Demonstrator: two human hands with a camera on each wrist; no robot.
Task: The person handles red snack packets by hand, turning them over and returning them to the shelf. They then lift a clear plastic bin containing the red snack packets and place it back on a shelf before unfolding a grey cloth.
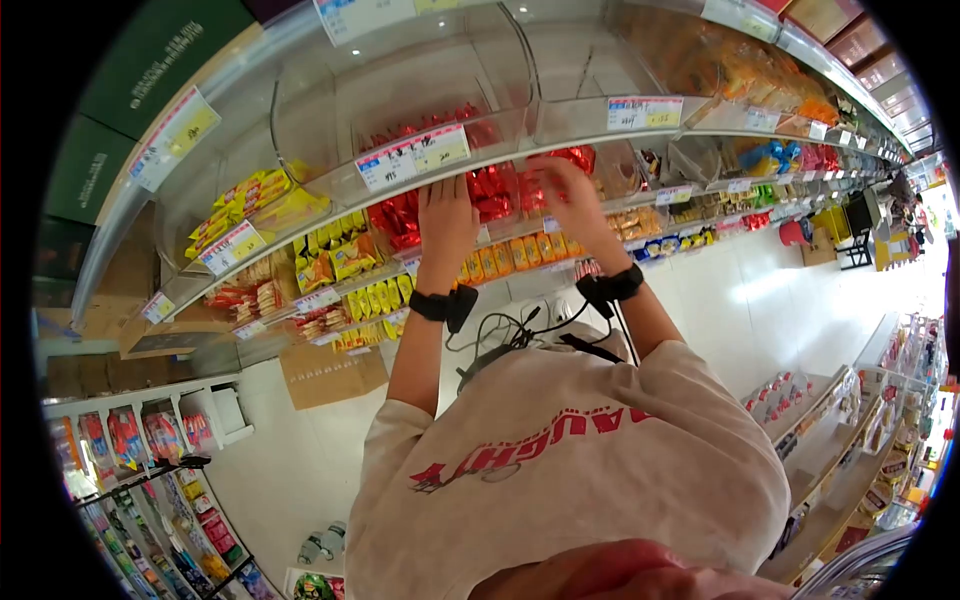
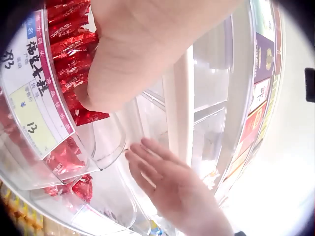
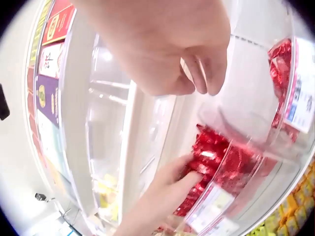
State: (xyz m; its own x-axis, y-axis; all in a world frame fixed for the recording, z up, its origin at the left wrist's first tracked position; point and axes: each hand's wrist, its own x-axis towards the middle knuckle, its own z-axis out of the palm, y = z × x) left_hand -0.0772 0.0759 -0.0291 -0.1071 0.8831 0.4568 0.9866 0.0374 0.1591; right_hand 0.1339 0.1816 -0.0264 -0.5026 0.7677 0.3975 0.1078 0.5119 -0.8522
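Red shiny packets (image 1: pixel 400 218) fill a clear shelf bin in front of the person. The left hand (image 1: pixel 448 215) rests on them, its fingers extended over the wrappers in the head view. In the left wrist view the packets (image 2: pixel 71 54) lie lined up beside the left hand (image 2: pixel 142 49), whose fingertips are hidden. Over the neighbouring bin to the right, the right hand (image 1: pixel 578 205) hovers with loosely bent fingers and nothing in them. A few red packets (image 3: pixel 280 73) lie against that bin's front, apart from the right hand (image 3: pixel 167 49).
Clear dividers and price tags (image 1: pixel 413 157) front the bins. Yellow packets (image 1: pixel 255 205) sit to the left, and orange packets (image 1: pixel 520 255) hang on a lower tier. An upper shelf edge (image 1: pixel 490 148) runs above the hands. A cardboard box (image 1: pixel 330 375) stands on the floor.
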